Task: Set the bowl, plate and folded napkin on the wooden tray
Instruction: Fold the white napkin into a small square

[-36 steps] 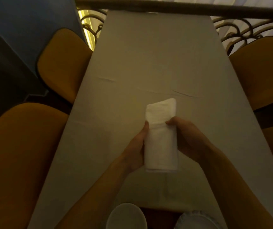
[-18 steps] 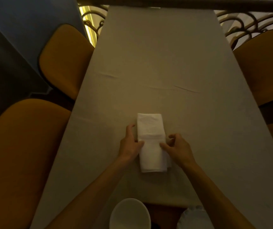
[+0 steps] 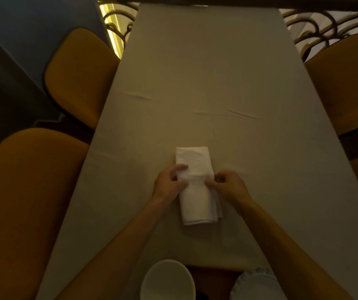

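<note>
The folded napkin (image 3: pixel 197 187) is pinched at its middle from both sides — the left hand (image 3: pixel 169 185) with thumb and curled fingers on its left edge, the right hand (image 3: pixel 227 187) with fingertips on its right edge — a grip judged to be meant for squaring the fold flat on the cloth-covered table (image 3: pixel 206 72). One napkin, one white bowl (image 3: pixel 168 280) and one white plate (image 3: pixel 253 286) are counted at the near edge, with a brown surface (image 3: pixel 212 276) glimpsed between them — possibly the wooden tray, though that cannot be told. Four orange chairs are counted, two (image 3: pixel 22 202) on each side.
</note>
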A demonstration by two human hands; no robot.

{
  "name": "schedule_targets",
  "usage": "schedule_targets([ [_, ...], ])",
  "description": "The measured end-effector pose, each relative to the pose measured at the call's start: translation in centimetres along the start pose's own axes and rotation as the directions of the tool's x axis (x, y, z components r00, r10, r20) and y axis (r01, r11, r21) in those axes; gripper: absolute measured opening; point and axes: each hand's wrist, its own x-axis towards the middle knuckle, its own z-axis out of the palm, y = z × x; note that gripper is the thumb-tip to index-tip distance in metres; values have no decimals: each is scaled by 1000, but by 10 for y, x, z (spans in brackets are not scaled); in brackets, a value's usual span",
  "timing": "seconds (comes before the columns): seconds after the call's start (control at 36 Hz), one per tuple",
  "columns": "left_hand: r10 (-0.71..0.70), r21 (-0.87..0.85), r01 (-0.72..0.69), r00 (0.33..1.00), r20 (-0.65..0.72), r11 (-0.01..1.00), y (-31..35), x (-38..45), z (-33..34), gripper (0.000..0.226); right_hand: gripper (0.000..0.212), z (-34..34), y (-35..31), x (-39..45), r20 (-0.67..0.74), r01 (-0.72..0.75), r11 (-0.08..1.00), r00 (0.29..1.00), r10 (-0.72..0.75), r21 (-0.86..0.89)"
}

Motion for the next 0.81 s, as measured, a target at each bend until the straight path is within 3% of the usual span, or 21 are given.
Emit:
schedule_targets([
  [0.11,7,-8,-6,997,73,1000,7,-1,0,59,27,-7,-3,-4,65,-43,988,997,33,149],
  [0.22,44,54,-52,989,140,997,13,-3,0,63,35,-11,-5,-8,24,-15,973,1000,10,230],
  [0.33,67,149,-88,988,140,985,20,-6,1,62,63,-16,-6,-14,35,116,922,990,-139,369],
  [0.42,129,275,-161,983,131,948,26,-8,-1,58,56,-18,-10,-16,45,193,941,976,-213,279],
  [0.53,260,493,-290,957,131,820,33,-13,-2,51,49,-21,-12,-19,23,260,964,965,-262,61],
  [0.64,358,591,-347,928,104,728,39,-22,3,40,47,-27,-16,-25,-21,348,930,935,-353,-119],
  [0.81,492,677,-411,867,83,610,53,-36,4,13,10,-43,-28,-36,-52,422,860,890,-454,-286],
])
